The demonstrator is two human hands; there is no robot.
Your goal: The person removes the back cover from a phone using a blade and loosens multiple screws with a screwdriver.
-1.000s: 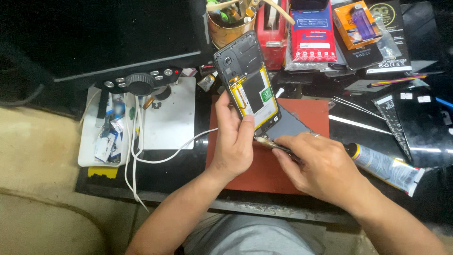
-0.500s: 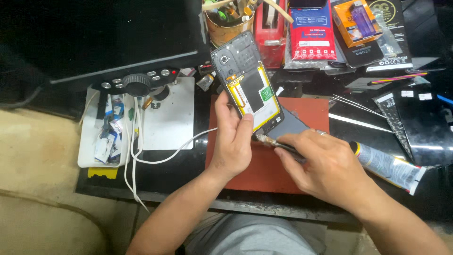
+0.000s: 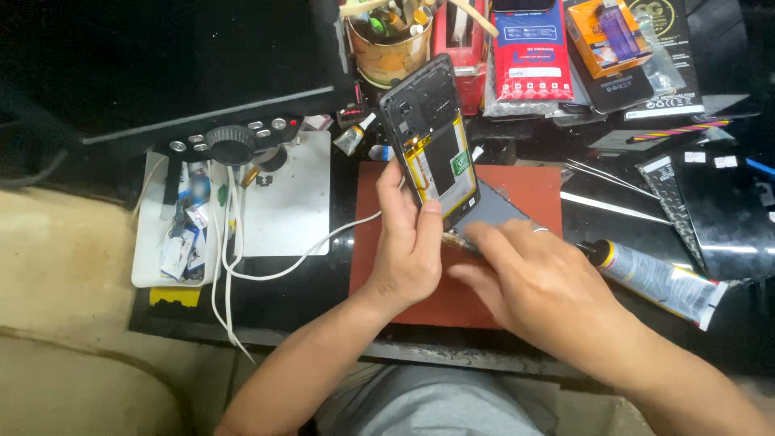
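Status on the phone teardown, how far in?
Done: phone is open, internals and yellow-edged battery area exposed. In hand: left hand holds it tilted over the red mat; right hand works at its lower edge, where a dark panel hangs partly detached. Left: panel not fully off; glue tube lies untouched.

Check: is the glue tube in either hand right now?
No: the glue tube lies on the bench to the right, while the left hand holds the opened phone and the right hand works at its lower edge.
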